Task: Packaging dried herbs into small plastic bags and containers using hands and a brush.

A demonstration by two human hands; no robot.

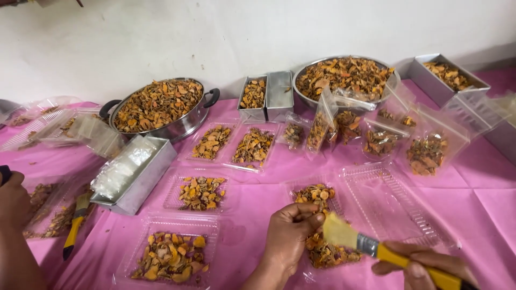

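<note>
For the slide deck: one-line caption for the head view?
Left hand picks at dried orange slices in a clear tray while right hand holds a yellow-handled brush over them, pink tablecloth.

Around steel pot [161, 107] of dried orange pieces: metal tin [131, 174] of clear bags just in front, second yellow-handled brush [75, 223] front-left, round bowl [344, 80] well right, filled pouches [424, 150] farther right.

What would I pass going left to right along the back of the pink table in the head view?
Two-handled pan of dried orange pieces → pair of small metal tins → round steel bowl of the same pieces → rectangular metal tin.
</note>
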